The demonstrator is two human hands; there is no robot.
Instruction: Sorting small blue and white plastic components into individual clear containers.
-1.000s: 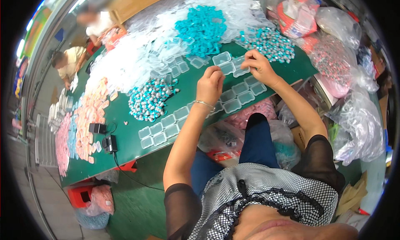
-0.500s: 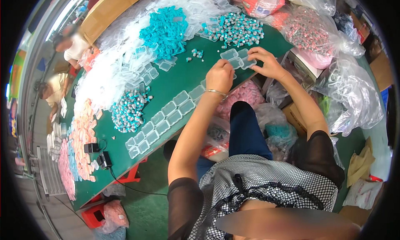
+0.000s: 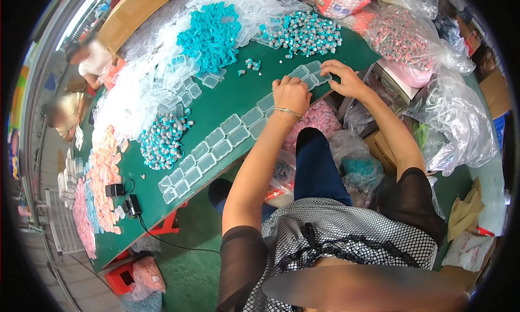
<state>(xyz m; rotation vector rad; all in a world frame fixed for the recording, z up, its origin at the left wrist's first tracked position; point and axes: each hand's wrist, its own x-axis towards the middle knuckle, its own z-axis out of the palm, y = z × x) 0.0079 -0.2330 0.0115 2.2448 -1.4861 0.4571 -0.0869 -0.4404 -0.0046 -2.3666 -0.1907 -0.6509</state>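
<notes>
Two joined rows of small clear plastic boxes (image 3: 222,149) run along the near edge of the green table. Over the right part of these rows, my left hand (image 3: 292,97) is closed, its fingers curled down against the boxes. What those fingertips pinch, if anything, is hidden. At the far right end my right hand (image 3: 345,80) grips the last clear plastic box (image 3: 322,76), with the thumb on the near side and the fingers on the far side. Some boxes lie hidden beneath my left hand and wrist.
Beyond the rows lie a teal pile of plastic pieces (image 3: 208,38), grey-and-teal small parts (image 3: 303,33) and a second heap of them (image 3: 162,141). Clear plastic pieces (image 3: 141,74) cover the back. A black adapter (image 3: 131,205) trails a cable. Filled bags (image 3: 398,38) crowd the right.
My left hand has shifted a little to the right along the rows, toward my right hand. My right hand stays at the end box. The whole view has drifted slightly.
</notes>
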